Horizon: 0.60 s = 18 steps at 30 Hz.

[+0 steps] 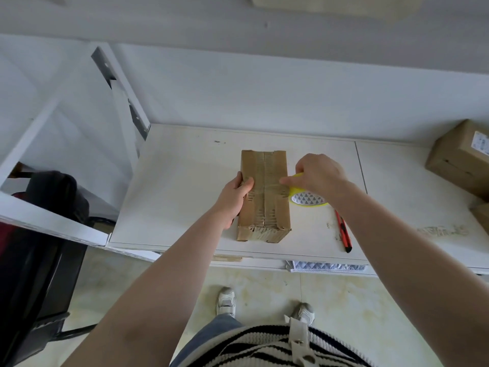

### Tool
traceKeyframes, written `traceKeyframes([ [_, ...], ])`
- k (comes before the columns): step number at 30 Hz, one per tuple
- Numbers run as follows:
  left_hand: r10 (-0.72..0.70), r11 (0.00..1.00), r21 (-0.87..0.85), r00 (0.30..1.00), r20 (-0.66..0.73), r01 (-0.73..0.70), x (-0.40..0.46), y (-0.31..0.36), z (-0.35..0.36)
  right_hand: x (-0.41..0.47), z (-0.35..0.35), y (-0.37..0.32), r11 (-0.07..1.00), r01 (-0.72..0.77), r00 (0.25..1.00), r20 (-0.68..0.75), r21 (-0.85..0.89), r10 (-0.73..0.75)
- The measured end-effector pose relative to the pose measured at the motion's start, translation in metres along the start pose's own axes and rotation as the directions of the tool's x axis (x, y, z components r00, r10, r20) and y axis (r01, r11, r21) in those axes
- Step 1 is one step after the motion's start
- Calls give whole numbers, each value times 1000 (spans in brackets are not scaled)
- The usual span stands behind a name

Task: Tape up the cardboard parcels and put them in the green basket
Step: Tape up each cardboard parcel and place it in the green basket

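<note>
Parcel: the cardboard parcel [263,193] lies flat on the white table [172,186], near the front edge, directly ahead of the person.
Long axis: runs away from the person, one short end toward them, the other toward the wall.
Left hand: the left hand [235,193] grips the parcel's left edge, thumb on top.
Right hand: the right hand [318,173] is curled round the yellow tape roll [308,198] at the parcel's right side, a clear strip drawn across the top.
Risk, tape: I'd say the strip could wrinkle or stick to itself if tension slackens.
Risk, parcel: it may slide or twist if the left grip eases.
Risk, cutter: the red utility knife [343,231] lies just beside the right forearm and could be knocked off.
</note>
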State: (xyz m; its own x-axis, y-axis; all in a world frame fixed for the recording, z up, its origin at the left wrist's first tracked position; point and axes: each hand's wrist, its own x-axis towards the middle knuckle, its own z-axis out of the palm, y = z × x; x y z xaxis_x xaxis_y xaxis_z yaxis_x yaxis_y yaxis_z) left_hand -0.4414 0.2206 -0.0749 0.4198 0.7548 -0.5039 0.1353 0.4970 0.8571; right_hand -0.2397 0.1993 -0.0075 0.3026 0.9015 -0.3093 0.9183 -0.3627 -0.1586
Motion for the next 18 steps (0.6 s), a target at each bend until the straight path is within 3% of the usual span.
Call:
traceKeyframes([
  [5,-24,996,-87,999,-49,20,-1,1,0,9,14,7,995,-7,999,54,103,2],
  [10,-45,997,-58,998,-53,42,-1,1,9,12,20,17,985,7,996,90,171,-22],
  [13,-76,995,60,994,-85,81,-1,4,15,13,22,19,984,13,995,90,178,-30],
  [18,5,930,365,989,-150,50,4,15,19,14,23,20,983,13,994,101,182,-32],
])
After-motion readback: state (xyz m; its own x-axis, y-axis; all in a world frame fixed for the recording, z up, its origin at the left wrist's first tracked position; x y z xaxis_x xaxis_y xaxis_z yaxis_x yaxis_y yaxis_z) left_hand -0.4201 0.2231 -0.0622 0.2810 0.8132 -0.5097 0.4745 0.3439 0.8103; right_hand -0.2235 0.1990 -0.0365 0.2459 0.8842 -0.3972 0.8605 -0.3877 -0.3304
